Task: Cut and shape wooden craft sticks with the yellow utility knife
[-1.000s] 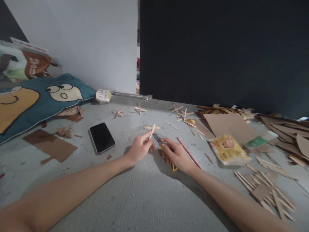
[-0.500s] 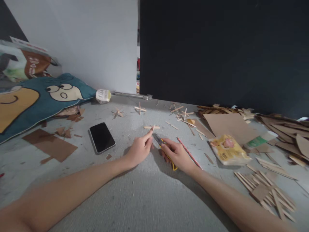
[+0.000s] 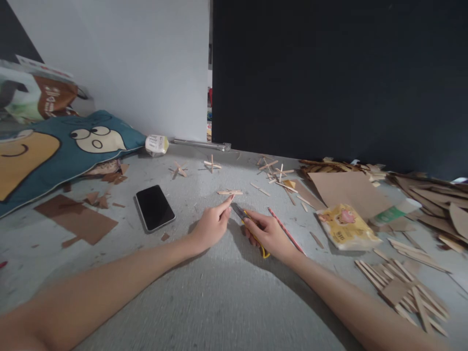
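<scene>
My left hand (image 3: 212, 225) is closed in a pinch on a thin pale wooden stick (image 3: 233, 197); only its tip shows beside the index finger. A yellow-handled utility knife (image 3: 255, 233) is gripped in my right hand (image 3: 271, 235). The knife's blade end points up and left, close to the left fingertips. Just beyond the left index finger, a small stack of flat wooden sticks (image 3: 225, 192) lies on the table. A red patterned pencil (image 3: 287, 230) rests right of my right hand.
Crossed stick pieces (image 3: 212, 165) stand farther back. At left are a black phone (image 3: 155, 208), brown cardboard (image 3: 78, 219) and a blue cushion (image 3: 73, 151). A yellow tissue pack (image 3: 347, 226), a white-green tube (image 3: 397, 211) and several loose sticks (image 3: 405, 287) lie at right.
The stick in my left hand has tilted or lowered, so less of it shows above the fingertip. My right hand and the knife have hardly moved.
</scene>
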Available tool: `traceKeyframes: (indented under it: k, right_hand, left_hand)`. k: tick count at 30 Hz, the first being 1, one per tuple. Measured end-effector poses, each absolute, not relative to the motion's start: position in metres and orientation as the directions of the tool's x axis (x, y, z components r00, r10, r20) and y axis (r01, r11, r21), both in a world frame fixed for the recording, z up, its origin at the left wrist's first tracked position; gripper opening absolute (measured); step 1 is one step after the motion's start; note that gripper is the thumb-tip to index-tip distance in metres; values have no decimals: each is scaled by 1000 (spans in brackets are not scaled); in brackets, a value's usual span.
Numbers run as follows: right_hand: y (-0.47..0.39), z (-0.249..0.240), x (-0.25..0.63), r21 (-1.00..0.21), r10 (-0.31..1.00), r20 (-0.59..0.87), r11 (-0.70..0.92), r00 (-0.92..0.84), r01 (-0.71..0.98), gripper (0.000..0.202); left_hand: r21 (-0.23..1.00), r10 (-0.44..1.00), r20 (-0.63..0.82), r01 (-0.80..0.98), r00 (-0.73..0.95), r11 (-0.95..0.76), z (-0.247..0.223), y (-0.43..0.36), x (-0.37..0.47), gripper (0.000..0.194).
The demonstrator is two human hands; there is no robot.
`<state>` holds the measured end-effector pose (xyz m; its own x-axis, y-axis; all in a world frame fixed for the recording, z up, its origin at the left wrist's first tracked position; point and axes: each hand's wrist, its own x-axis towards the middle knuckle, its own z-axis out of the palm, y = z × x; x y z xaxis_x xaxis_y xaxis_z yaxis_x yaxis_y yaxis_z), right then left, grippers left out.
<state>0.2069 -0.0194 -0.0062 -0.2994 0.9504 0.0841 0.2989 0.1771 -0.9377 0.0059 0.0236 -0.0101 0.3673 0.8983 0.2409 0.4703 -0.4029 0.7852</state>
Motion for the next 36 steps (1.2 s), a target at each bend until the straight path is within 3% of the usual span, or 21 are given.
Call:
traceKeyframes:
  k: [23, 30, 36]
  right_hand:
    - [-19, -7, 207, -938, 946, 76, 175, -315, 298, 37]
    - [-18, -9, 208, -941, 942, 76, 176, -327, 290, 39]
    - [-19, -5, 206, -949, 944, 73, 165, -322, 267, 44]
  left_hand:
    - [800, 886, 233, 438, 401, -409, -4, 23, 5, 58]
    - [934, 881, 87, 269, 466, -234, -8, 25, 8, 56]
    - [960, 884, 80, 202, 461, -192, -7, 26, 9, 50]
